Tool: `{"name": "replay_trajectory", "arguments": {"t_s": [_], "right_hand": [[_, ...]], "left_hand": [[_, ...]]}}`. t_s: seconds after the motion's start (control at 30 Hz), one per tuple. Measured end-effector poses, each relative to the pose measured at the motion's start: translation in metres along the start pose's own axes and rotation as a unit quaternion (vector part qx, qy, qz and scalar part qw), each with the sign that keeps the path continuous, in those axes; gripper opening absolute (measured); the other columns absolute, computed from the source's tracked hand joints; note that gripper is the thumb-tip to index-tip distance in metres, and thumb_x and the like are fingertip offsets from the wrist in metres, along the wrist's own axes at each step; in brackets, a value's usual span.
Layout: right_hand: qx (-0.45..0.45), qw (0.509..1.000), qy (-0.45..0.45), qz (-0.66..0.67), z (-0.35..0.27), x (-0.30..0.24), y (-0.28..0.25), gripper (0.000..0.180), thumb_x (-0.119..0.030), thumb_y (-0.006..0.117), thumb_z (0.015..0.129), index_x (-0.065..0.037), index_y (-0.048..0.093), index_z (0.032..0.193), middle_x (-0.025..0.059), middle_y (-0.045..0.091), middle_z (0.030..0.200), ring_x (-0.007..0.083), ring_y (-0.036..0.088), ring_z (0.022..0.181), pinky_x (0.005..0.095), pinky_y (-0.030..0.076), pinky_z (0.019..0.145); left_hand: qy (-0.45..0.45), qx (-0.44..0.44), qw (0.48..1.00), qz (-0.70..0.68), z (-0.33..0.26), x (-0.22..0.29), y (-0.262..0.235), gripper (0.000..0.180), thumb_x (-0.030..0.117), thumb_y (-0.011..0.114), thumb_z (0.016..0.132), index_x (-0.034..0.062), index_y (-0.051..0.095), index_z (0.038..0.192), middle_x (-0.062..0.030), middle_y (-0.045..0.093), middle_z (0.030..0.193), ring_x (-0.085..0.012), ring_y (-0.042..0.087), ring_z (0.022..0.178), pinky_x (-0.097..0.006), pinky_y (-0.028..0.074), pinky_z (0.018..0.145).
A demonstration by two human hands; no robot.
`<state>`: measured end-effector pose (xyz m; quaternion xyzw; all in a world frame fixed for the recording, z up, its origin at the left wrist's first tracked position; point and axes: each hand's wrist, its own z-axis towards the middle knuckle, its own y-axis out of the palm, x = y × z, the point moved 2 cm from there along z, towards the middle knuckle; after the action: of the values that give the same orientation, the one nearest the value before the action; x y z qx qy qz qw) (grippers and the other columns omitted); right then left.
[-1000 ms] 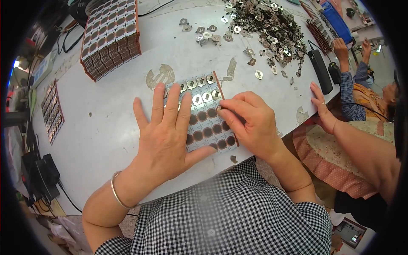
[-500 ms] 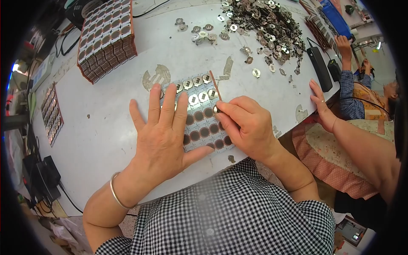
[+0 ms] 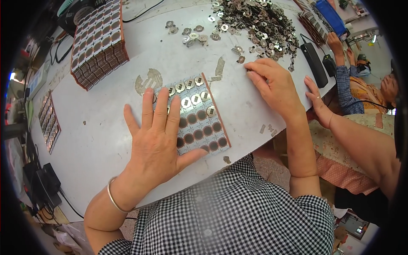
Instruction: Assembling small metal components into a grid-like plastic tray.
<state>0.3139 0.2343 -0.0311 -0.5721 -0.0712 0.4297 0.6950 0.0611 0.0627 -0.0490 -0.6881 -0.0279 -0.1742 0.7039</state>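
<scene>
1. Black-and-white checked cloth covers me at 6 o'clock: my shirt (image 3: 170, 216), just below the edge of a pale table (image 3: 102, 144).
2. My left hand (image 3: 154, 138) lies palm down with fingers spread wide, covering the left part of a thin grey panel (image 3: 203, 123).
3. The panel sits at the clock's centre, slightly tilted, with a brown strip down its right side. In view, its two far rows carry shiny round metal pieces. The third row has one metal piece (image 3: 211, 111) at its right end; the other circles showing there are bare and dark, as are those in the two nearest rows. I judge it roughly half filled; what my hand hides I cannot tell.
4. My right hand (image 3: 276, 89) is off the panel at 2 o'clock, thumb and forefinger nearly meeting beside a loose metal piece (image 3: 241, 60). I cannot tell whether they hold anything.
5. At 3 o'clock a co-worker's hand (image 3: 317, 102) touches the table edge.
6. At 9 o'clock lies another panel (image 3: 50, 123), bearing metal pieces.
7. Farther, at 10 o'clock, rises a tall stack of panels (image 3: 100, 53), dark circles showing on top.
8. At 1 o'clock spreads a large heap of metal pieces (image 3: 263, 29).
</scene>
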Motion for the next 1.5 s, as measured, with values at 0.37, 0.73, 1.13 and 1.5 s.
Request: {"name": "replay_trajectory", "arguments": {"t_s": [0.37, 0.73, 1.13, 1.5], "right_hand": [[-0.125, 0.894, 0.231, 0.362, -0.01, -0.036, 0.001, 0.013, -0.002, 0.067, 0.095, 0.0, 0.067, 0.108, 0.0012, 0.069, 0.09, 0.0054, 0.065, 0.073, 0.0196, 0.051, 0.064], [-0.163, 0.913, 0.189, 0.322, -0.011, -0.09, 0.034, 0.007, -0.002, 0.07, 0.093, -0.002, 0.069, 0.1, -0.0052, 0.064, 0.079, -0.0005, 0.056, 0.064, 0.0176, 0.045, 0.057], [-0.175, 0.929, 0.166, 0.279, 0.001, -0.092, 0.03, 0.005, -0.004, 0.071, 0.09, 0.0, 0.071, 0.094, -0.0046, 0.062, 0.072, 0.0001, 0.051, 0.061, 0.019, 0.04, 0.054], [-0.192, 0.938, 0.14, 0.254, -0.001, -0.095, 0.033, 0.008, -0.001, 0.067, 0.091, 0.0, 0.072, 0.098, -0.0012, 0.062, 0.074, 0.0038, 0.052, 0.062, 0.0222, 0.042, 0.055]], "left_hand": [[-0.004, 0.004, 1.0, -0.008, 0.001, 0.001, -0.001, 0.114, 0.07, 0.073, 0.077, -0.0094, 0.038, 0.151, -0.0308, 0.03, 0.161, -0.0495, 0.019, 0.153, -0.076, 0.009, 0.111], [-0.004, 0.029, 0.999, -0.022, 0.0, 0.0, 0.001, 0.113, 0.07, 0.074, 0.076, -0.0087, 0.04, 0.15, -0.0308, 0.032, 0.16, -0.0498, 0.023, 0.151, -0.076, 0.011, 0.111], [-0.003, 0.037, 0.999, -0.026, 0.0, 0.001, 0.001, 0.111, 0.067, 0.076, 0.076, -0.0078, 0.041, 0.15, -0.0303, 0.033, 0.159, -0.0494, 0.024, 0.151, -0.076, 0.013, 0.111], [0.002, 0.045, 0.999, -0.029, -0.001, 0.001, 0.001, 0.111, 0.068, 0.076, 0.075, -0.0086, 0.042, 0.148, -0.0313, 0.034, 0.158, -0.0498, 0.025, 0.15, -0.076, 0.013, 0.11]]}}
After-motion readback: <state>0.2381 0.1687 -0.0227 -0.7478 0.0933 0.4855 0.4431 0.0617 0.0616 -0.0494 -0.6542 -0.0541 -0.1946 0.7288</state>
